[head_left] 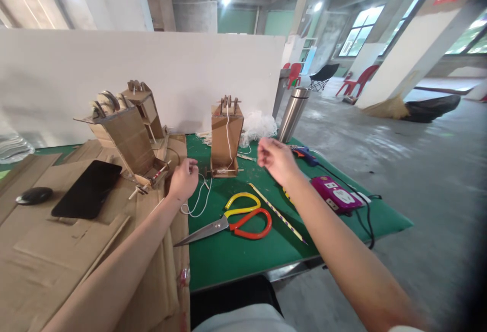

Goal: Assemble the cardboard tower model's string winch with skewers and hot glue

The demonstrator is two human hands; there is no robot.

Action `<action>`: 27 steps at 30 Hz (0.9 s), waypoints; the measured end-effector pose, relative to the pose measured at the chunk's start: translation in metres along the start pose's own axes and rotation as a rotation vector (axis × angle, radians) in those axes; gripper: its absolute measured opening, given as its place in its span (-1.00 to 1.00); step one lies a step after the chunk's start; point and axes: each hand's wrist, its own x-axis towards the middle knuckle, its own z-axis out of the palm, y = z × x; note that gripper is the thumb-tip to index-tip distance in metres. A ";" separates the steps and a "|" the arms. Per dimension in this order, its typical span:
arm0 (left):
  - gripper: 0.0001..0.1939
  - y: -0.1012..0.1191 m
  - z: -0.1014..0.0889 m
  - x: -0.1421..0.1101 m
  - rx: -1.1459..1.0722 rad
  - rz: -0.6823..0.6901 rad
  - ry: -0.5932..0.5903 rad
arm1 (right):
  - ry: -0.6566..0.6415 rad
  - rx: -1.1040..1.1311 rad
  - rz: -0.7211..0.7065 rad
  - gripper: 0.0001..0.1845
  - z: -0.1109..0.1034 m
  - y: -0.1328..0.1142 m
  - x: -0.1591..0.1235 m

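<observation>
My left hand [183, 178] is closed in a loose fist on a white string [198, 200] that loops over the green mat [236, 256] and runs up a small cardboard model [227, 136]. My right hand [277, 160] hovers just right of that model, above the mat, fingers curled and blurred; whether it pinches anything is unclear. Below my hands lie scissors [236, 219] with yellow and red handles and a striped pencil [277, 212].
Two bigger cardboard models [127, 134] stand on cardboard sheets [49, 251] at left, beside a black phone [88, 189] and a black mouse [34, 195]. A steel flask [292, 114], glue gun [304, 154] and purple power strip [335, 194] sit at right. A white board [114, 68] walls the back.
</observation>
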 end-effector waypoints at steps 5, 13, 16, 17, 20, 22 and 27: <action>-0.76 -0.001 0.005 -0.004 0.260 0.065 -0.116 | 0.510 0.170 -0.243 -0.61 -0.060 -0.053 0.013; -0.78 0.000 0.008 -0.003 0.368 0.091 -0.146 | 0.691 -0.156 -0.279 -0.75 -0.092 -0.075 0.013; -0.78 0.000 0.009 -0.001 0.372 0.098 -0.142 | 0.294 -0.533 -0.123 -0.94 -0.060 -0.040 0.015; -0.78 0.000 0.009 -0.001 0.373 0.099 -0.141 | 0.154 -0.633 -0.070 -0.94 -0.048 -0.026 0.015; -0.75 0.002 0.008 -0.002 0.370 0.091 -0.150 | -0.084 -0.796 -0.051 -0.80 -0.019 0.019 0.012; -0.75 0.003 0.007 -0.004 0.367 0.086 -0.163 | -0.082 -0.872 -0.116 -0.78 -0.009 0.041 0.008; -0.74 0.007 0.005 -0.006 0.414 0.065 -0.179 | -0.170 -1.287 -0.112 -0.86 -0.010 0.057 0.000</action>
